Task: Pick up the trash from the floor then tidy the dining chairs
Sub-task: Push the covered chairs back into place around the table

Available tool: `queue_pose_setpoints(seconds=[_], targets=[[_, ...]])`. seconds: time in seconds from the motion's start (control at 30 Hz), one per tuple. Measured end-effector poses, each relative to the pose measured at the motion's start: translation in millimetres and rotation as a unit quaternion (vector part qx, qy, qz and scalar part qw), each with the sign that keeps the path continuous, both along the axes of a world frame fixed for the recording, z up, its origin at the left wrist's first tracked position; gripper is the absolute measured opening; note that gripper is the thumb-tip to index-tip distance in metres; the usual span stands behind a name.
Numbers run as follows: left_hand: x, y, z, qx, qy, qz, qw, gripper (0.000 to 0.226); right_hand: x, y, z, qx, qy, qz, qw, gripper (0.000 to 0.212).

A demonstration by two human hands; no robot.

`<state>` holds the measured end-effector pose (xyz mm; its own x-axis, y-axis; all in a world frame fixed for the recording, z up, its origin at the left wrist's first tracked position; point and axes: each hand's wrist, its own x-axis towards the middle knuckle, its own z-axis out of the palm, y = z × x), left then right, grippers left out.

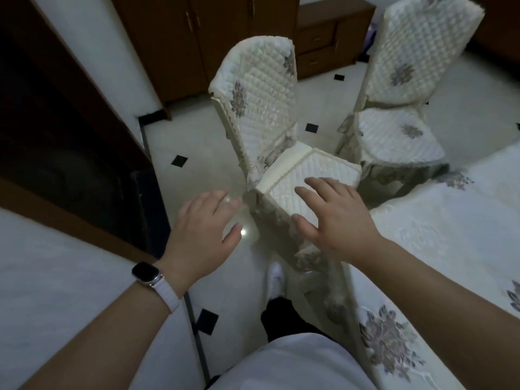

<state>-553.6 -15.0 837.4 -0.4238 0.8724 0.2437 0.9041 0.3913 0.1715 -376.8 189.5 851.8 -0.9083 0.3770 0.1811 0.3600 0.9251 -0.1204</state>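
Grip: both hands hold nothing. The left hand point(205, 229) is palm down with straight, slightly parted fingers, over the tiles just left of the near chair's seat. The right hand point(334, 218) is palm down with spread fingers over the front corner of that seat. Whether it touches the cover cannot be told.
Floor point(197, 136): glossy cream tiles with small black diamond insets and a bright glint of light beside the left thumb.
Table point(450, 249): on the right, under a cream cloth with grey flower prints, its edge just beside the near chair.
Cabinet point(202, 38): dark wood with doors and drawers, against the back wall behind both chairs.
Near chair point(264, 108): in the centre, in a quilted cream cover with grey flowers, its seat turned towards the person and the table.
Far chair point(408, 52): same cover, to the right and behind, close to the table's far end.
Shoe point(275, 280): white, on the tiles below the hands, with a dark trouser leg above it.
Watch point(145, 273): dark face on a white band, on the left wrist.
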Motion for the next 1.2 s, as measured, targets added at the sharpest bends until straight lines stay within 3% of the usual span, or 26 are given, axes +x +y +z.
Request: queue_pose_setpoints(seconds=[0.27,0.5,0.87,1.2], targets=[[-121,71,8,-0.074,-0.007,0.059,0.995,0.048,-150,80,-18,-0.028,-0.002,0.05,0.998,0.057],[-216,128,31,-0.065,-0.004,0.087,0.994,0.049,-253,152,-2,-0.001,0.0,0.107,0.994,0.052],[-376,171,8,-0.036,0.005,0.057,0.998,0.05,-405,182,3,-0.001,0.005,0.068,0.998,0.055],[-594,184,-7,0.002,-0.037,0.003,0.999,0.05,-587,178,12,0.038,-0.025,-0.008,0.999,0.055]])
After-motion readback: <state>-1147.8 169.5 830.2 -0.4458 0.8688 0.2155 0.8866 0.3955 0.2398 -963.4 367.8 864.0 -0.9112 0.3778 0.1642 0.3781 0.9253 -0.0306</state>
